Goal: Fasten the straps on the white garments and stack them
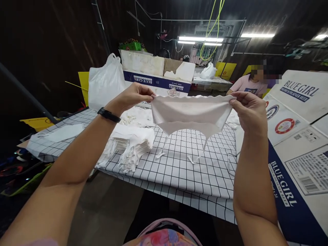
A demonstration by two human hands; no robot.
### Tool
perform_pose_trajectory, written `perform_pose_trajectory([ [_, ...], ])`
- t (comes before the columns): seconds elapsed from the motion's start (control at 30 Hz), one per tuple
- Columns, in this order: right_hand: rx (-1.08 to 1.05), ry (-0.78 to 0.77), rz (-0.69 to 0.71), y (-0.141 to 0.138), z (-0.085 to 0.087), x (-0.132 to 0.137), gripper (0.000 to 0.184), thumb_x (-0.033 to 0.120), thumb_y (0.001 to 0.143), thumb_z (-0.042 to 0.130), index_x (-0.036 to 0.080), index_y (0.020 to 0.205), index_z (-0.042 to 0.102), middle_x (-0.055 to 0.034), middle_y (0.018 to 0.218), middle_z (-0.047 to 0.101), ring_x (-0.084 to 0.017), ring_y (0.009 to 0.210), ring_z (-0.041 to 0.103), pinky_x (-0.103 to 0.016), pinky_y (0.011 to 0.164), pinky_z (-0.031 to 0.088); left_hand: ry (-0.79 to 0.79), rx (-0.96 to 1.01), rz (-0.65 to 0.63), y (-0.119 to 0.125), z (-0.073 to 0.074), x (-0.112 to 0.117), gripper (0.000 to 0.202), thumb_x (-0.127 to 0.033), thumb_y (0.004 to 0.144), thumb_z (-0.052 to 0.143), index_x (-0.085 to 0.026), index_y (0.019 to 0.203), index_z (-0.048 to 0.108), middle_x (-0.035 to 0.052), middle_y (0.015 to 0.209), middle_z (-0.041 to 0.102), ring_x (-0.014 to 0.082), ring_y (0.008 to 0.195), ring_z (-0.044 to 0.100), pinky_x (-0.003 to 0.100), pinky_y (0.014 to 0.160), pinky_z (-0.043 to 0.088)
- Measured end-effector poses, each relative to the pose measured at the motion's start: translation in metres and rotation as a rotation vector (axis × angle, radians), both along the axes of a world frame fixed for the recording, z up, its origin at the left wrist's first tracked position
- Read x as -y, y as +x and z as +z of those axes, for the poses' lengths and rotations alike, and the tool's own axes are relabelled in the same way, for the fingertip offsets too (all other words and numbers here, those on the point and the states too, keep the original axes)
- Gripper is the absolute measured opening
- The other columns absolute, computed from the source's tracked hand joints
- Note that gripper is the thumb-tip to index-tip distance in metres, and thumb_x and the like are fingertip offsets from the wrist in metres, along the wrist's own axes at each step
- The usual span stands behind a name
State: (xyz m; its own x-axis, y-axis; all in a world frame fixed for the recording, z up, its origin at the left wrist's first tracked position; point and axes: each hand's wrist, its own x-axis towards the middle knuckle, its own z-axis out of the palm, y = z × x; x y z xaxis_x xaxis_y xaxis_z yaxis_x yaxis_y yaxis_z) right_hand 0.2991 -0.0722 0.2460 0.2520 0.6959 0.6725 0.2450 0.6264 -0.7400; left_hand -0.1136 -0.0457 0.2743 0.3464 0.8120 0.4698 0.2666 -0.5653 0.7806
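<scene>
A thin white garment [192, 109] hangs stretched above the table, its wavy edge on top and a curved opening with two narrow strap-like ends below. My left hand [139, 94] pinches its upper left corner between thumb and fingers. At the upper right corner, my right hand [247, 106] grips the same edge in a pinch. Left of the garment, a thick stack of similar white pieces [133, 143] lies on the table. Small white scraps [193, 159] rest on the checked cloth [176, 174] beneath it.
Printed cardboard boxes stand behind [156, 80] and at the right [294, 119]. A white plastic bag [106, 82] sits at the back left. More white cloth [137, 116] lies behind the stack. Another person [249, 83] is beyond the table. A yellow-green cable [211, 30] hangs overhead.
</scene>
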Motion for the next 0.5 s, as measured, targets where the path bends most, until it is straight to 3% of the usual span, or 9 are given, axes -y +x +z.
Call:
perform_pose_trajectory([
  [0.17,0.231,-0.048,0.023,0.007,-0.005,0.008,0.018,0.022,0.075,0.076,0.021,0.093,0.078,-0.0013,0.085,0.072,-0.016,0.079,0.066,-0.03,0.073,0.055,0.091,-0.1,-0.009,-0.01,-0.008,-0.009,0.014,-0.031,0.066,0.089,-0.024,0.075,0.081,0.0048,0.068,0.072,0.0157,0.061,0.062,0.031,0.06,0.053],
  [0.3,0.281,-0.145,0.069,0.006,-0.025,0.017,0.014,0.027,0.075,0.075,0.023,0.088,0.075,-0.0018,0.089,0.073,-0.02,0.086,0.068,-0.034,0.077,0.056,0.056,-0.195,-0.017,-0.013,-0.02,0.0,0.013,-0.033,0.07,0.088,-0.024,0.072,0.079,0.0043,0.066,0.07,0.0157,0.063,0.062,0.03,0.061,0.052],
  [0.4,0.186,-0.215,0.208,0.001,-0.048,0.017,0.006,0.027,0.073,0.068,0.023,0.076,0.066,-0.0042,0.096,0.073,-0.022,0.097,0.068,-0.037,0.086,0.056,-0.006,-0.176,-0.057,-0.009,-0.035,0.01,0.019,-0.038,0.072,0.086,-0.022,0.07,0.075,0.009,0.089,0.076,0.0203,0.086,0.069,0.032,0.075,0.056],
  [0.5,0.07,-0.264,0.277,-0.003,-0.068,0.013,0.005,0.028,0.068,0.056,0.025,0.067,0.053,-0.0051,0.084,0.065,-0.025,0.098,0.067,-0.042,0.085,0.056,-0.127,-0.02,-0.137,-0.002,-0.052,0.017,0.03,-0.045,0.071,0.085,-0.02,0.067,0.069,0.0125,0.109,0.076,0.0252,0.103,0.07,0.038,0.086,0.057],
])
